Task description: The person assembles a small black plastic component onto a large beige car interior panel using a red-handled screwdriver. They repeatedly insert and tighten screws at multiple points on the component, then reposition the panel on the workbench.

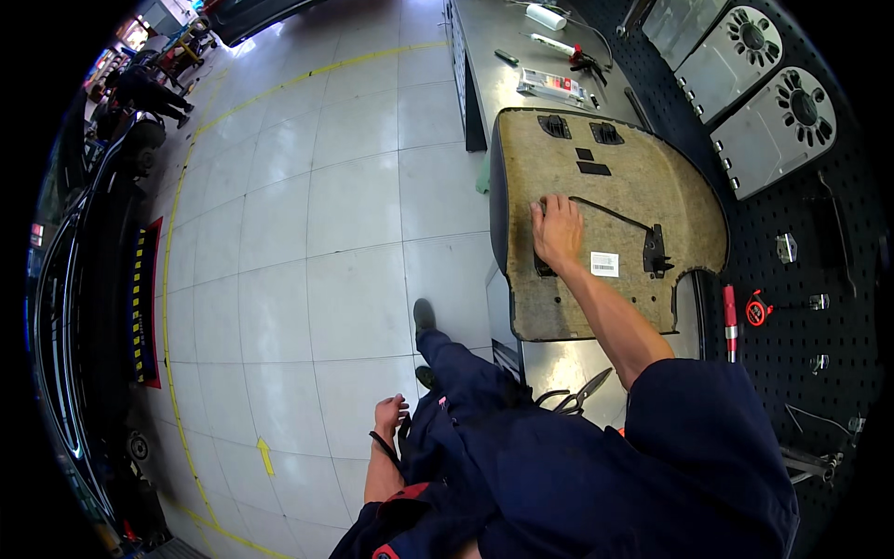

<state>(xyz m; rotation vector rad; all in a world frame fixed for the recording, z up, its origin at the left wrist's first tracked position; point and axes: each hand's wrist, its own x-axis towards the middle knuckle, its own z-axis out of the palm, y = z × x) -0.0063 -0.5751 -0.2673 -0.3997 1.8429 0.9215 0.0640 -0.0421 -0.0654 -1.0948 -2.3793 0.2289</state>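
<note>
A tan felt-backed trim panel lies on the metal workbench. My right hand rests flat on its left part, fingers spread. The hand lies next to the end of a thin black rod that runs to a black bracket. A white label sits just right of my wrist. My left hand hangs by my hip over the floor, its fingers curled round a thin black strip.
Pliers lie on the bench near my body. A red-handled screwdriver lies at the bench's back, below a black pegboard. Tubes and a packet lie further along. A dark vehicle stands left across the tiled floor.
</note>
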